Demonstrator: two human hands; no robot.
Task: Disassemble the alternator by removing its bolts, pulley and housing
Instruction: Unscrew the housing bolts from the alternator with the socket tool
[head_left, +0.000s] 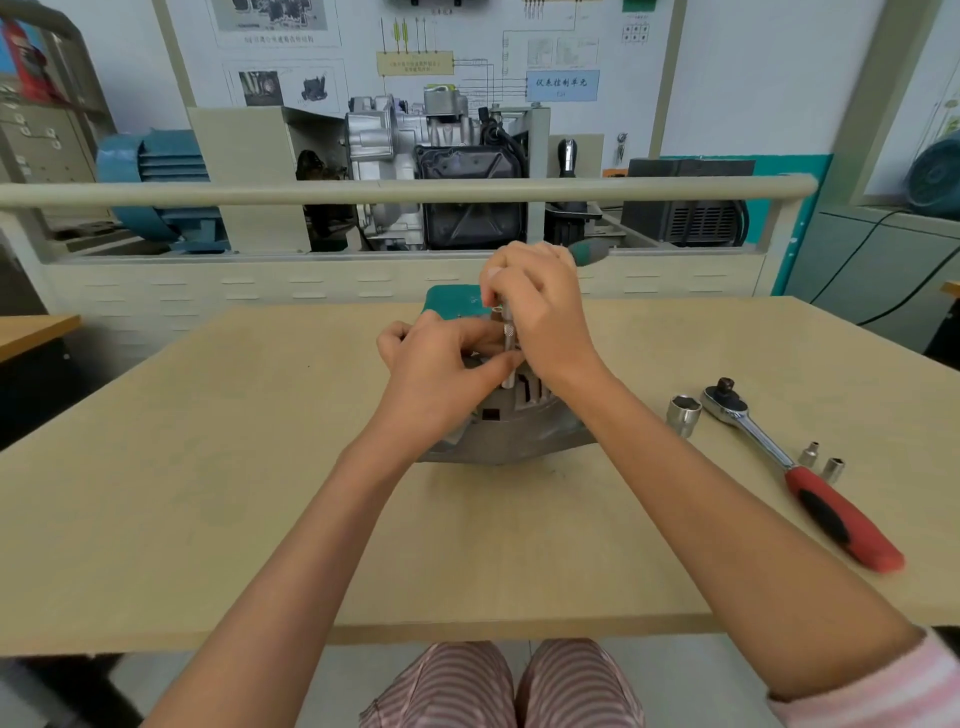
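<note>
Early stage, judging by the intact alternator (511, 434) mid-tabletop: right hand (540, 317) grips a driver (508, 358) on it, left hand (441, 369) pinches the shaft; ratchet (795, 467) and sockets (684, 413) lie unused near the right edge; pulley, housing not visibly off.

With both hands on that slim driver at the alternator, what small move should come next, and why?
Probably turn the green-handled driver to loosen a bolt. The right hand grips it upright, the left hand pinches its metal shaft, and its tip sits on the grey metal alternator; the bolt itself is hidden.
</note>
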